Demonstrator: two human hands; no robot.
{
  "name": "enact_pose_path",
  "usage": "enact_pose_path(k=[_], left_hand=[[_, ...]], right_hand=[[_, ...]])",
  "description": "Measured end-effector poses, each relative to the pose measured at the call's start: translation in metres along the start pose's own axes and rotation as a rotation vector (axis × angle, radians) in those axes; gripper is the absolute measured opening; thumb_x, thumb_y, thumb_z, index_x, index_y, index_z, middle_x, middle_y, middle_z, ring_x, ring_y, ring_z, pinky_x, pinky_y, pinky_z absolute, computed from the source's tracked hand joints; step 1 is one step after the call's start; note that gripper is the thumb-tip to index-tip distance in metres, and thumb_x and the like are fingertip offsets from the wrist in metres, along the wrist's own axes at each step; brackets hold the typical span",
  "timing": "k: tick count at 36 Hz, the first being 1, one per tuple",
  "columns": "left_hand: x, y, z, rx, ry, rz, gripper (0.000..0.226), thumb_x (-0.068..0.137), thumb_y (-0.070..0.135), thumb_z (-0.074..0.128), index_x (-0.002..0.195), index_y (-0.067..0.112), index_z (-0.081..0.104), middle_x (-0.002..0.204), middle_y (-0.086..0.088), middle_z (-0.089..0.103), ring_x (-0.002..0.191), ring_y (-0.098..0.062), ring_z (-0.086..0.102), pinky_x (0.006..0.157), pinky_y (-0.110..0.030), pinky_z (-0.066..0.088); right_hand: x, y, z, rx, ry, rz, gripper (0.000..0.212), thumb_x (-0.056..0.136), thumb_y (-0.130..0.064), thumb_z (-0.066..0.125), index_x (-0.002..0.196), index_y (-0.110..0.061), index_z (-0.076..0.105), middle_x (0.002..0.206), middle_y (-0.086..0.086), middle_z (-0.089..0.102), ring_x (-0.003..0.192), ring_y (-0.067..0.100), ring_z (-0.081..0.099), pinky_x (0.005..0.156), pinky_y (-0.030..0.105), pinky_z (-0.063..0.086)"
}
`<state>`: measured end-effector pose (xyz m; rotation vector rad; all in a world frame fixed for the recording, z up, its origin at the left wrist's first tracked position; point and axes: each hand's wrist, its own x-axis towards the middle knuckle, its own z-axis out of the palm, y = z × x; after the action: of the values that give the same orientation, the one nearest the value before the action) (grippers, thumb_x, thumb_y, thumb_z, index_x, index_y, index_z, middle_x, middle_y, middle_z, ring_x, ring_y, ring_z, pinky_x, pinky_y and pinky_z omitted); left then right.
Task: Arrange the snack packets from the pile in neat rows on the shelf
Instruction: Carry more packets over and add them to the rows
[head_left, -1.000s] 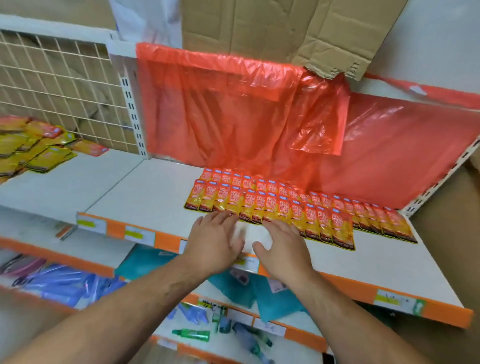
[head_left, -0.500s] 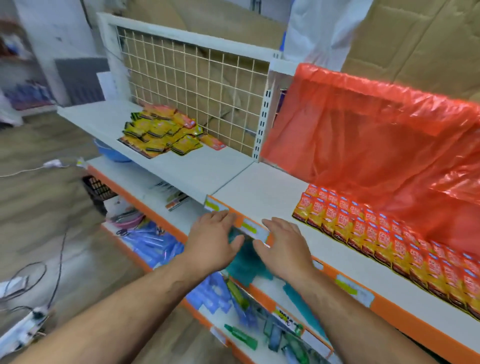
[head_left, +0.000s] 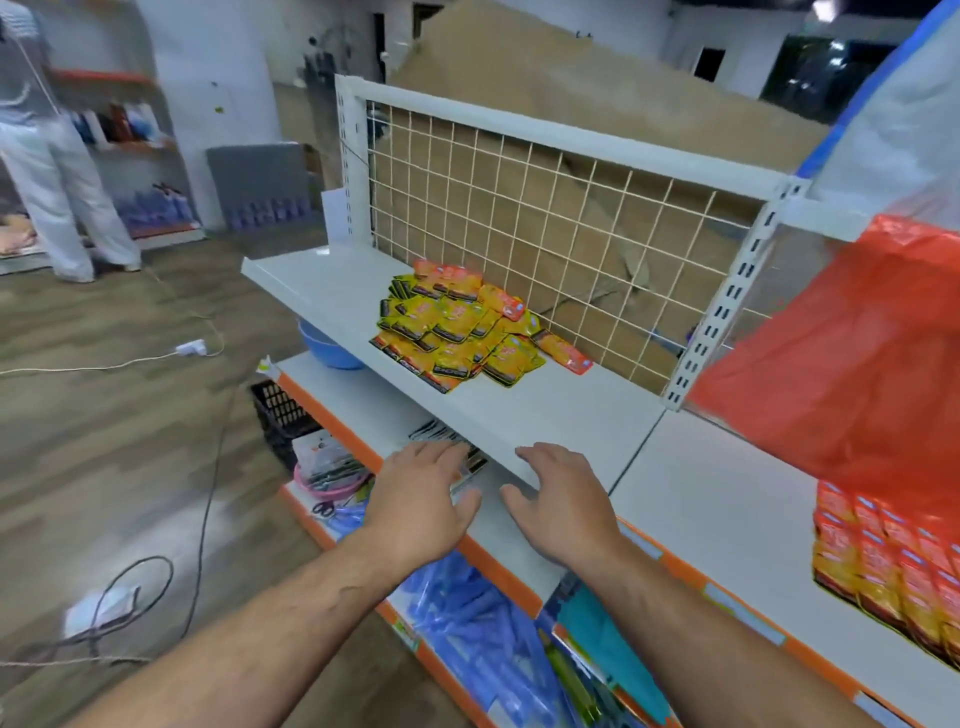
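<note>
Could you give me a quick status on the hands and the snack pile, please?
Left hand, right hand open, empty. Snack pile loose on shelf by wire grid. Nothing in between.

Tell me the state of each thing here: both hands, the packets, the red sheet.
Left hand: open, empty.
Right hand: open, empty.
Pile: loose, unsorted heap on the left shelf.
Rows: neat, overlapping, on the right shelf.
Sheet: crumpled, hanging behind the rows.

The left hand (head_left: 421, 499) and right hand (head_left: 561, 506) have left the rows of packets (head_left: 893, 561), which now lie well off to the right of the right hand. Both hands have come to the shelf (head_left: 545, 415) edge, with the pile (head_left: 457, 332) ahead of them.
</note>
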<state>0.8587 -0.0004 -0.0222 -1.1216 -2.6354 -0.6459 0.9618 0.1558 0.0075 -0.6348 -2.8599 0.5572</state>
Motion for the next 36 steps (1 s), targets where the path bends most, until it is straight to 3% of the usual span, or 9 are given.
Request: enact_pose_path(k=[4,10,14,18,22,24,32,36], left_hand=[[0.02,-0.021,0.004,-0.042,0.044,0.002,0.049,0.076,0.046,0.056,0.117,0.02,0.065,0.106,0.001,0.07,0.094,-0.026,0.066,0.08,-0.039,0.054],[0.065,-0.05,0.019,0.001,-0.055,-0.077,0.063,0.081,0.056,0.042,0.129,0.019,0.062,0.128,-0.003,0.064,0.116,-0.027,0.058,0.1,-0.042,0.047],[0.101,-0.066,0.02,0.026,-0.026,-0.09,0.057,0.078,0.05,0.045,0.114,0.013,0.069,0.104,-0.005,0.071,0.096,-0.029,0.067,0.082,-0.042,0.056],[0.137,-0.074,0.02,0.028,-0.042,-0.115,0.055,0.081,0.047,0.047,0.119,0.013,0.066,0.111,-0.005,0.07,0.105,-0.029,0.063,0.088,-0.04,0.051],[0.174,-0.081,0.031,-0.011,-0.011,-0.12,0.049,0.08,0.046,0.049,0.11,0.014,0.069,0.102,-0.004,0.071,0.097,-0.031,0.065,0.083,-0.039,0.055],[0.189,-0.083,0.037,-0.011,-0.038,-0.108,0.046,0.082,0.043,0.054,0.115,0.014,0.068,0.106,-0.005,0.071,0.103,-0.031,0.062,0.088,-0.038,0.051],[0.261,-0.084,0.058,-0.069,-0.088,0.013,0.041,0.088,0.041,0.054,0.122,0.019,0.064,0.115,0.0,0.067,0.112,-0.026,0.054,0.093,-0.035,0.044],[0.299,-0.091,0.073,-0.094,-0.109,0.12,0.035,0.09,0.033,0.043,0.111,0.017,0.065,0.107,-0.001,0.067,0.107,-0.026,0.055,0.088,-0.037,0.047]], right_hand=[[0.036,-0.01,0.009,-0.004,-0.016,-0.01,0.057,0.092,-0.047,0.057,0.142,-0.023,0.049,0.146,-0.003,0.047,0.135,0.019,0.037,0.111,0.032,0.034],[0.104,-0.008,0.024,0.003,-0.039,-0.007,0.054,0.092,-0.046,0.056,0.141,-0.023,0.051,0.144,-0.004,0.049,0.132,0.018,0.042,0.108,0.03,0.035],[0.156,0.0,0.032,0.03,-0.039,0.033,0.053,0.092,-0.045,0.055,0.139,-0.022,0.053,0.141,0.0,0.052,0.129,0.02,0.046,0.102,0.032,0.04],[0.198,0.01,0.035,0.052,-0.055,0.068,0.051,0.091,-0.047,0.055,0.135,-0.022,0.056,0.134,0.002,0.056,0.124,0.023,0.051,0.096,0.035,0.046],[0.233,0.022,0.035,0.064,-0.014,0.103,0.031,0.089,-0.041,0.056,0.111,-0.021,0.064,0.115,0.003,0.06,0.11,0.026,0.057,0.079,0.034,0.049],[0.245,0.028,0.035,0.057,0.004,0.138,0.026,0.089,-0.04,0.055,0.103,-0.02,0.064,0.11,0.004,0.06,0.105,0.027,0.058,0.075,0.034,0.048],[0.289,0.059,0.032,0.032,0.056,0.316,0.045,0.092,-0.041,0.052,0.135,-0.028,0.053,0.138,-0.001,0.05,0.125,0.022,0.051,0.091,0.038,0.047],[0.308,0.07,0.034,-0.016,0.083,0.391,0.031,0.092,-0.038,0.048,0.118,-0.023,0.054,0.128,0.0,0.051,0.116,0.025,0.054,0.084,0.038,0.048]])
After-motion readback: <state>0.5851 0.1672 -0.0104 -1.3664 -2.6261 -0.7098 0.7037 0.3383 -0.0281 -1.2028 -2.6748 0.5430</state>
